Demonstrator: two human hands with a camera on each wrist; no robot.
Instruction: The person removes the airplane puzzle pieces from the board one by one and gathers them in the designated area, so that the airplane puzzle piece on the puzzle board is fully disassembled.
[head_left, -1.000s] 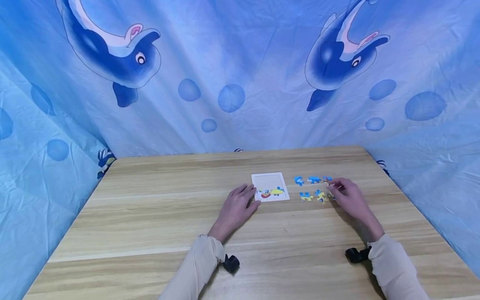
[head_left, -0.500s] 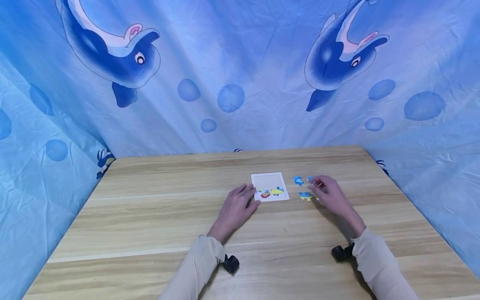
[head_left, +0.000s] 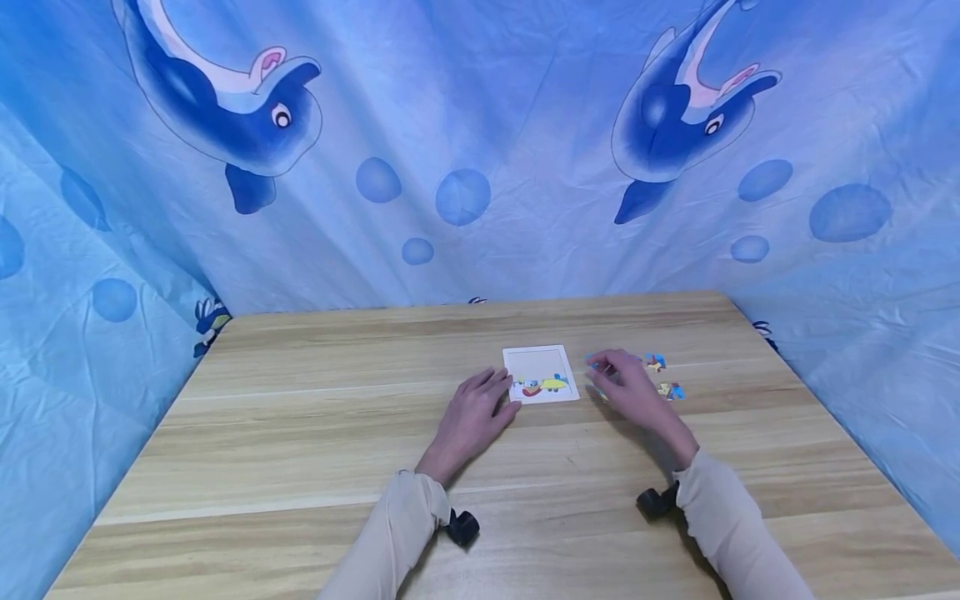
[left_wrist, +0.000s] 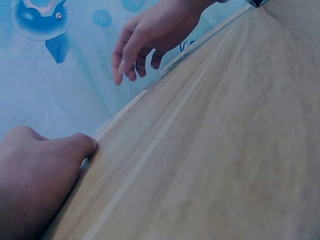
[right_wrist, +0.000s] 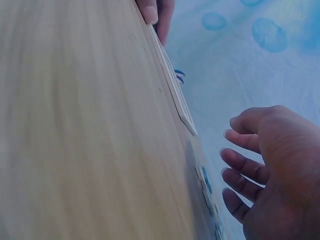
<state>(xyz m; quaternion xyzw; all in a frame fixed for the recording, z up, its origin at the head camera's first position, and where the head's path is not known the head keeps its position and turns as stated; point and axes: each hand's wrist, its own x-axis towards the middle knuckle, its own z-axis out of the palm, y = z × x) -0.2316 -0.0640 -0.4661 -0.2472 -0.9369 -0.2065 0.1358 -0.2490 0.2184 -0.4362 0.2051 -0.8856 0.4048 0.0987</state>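
Observation:
A square white puzzle board (head_left: 534,363) lies on the wooden table, its lower strip filled with yellow, red and blue pieces. My left hand (head_left: 472,417) rests at the board's left edge, fingers on the rim and thumb by its near corner. To the right of the board, my right hand (head_left: 630,390) hovers over two rows of loose puzzle pieces and hides most of them. Its fingers are loosely bent, with nothing visible between them in the right wrist view. Blue and yellow puzzle pieces (head_left: 671,391) show beyond that hand, and one lies farther back (head_left: 656,362).
The wooden table (head_left: 300,433) extends around both hands. A blue curtain (head_left: 525,100) with dolphins and bubbles hangs behind it and at the sides. A black camera (head_left: 462,528) sits at the left wrist, another black camera (head_left: 654,504) at the right.
My right hand has moved left over the pieces towards the board, uncovering the rightmost ones and covering those nearest the board. My left hand and the board have stayed put.

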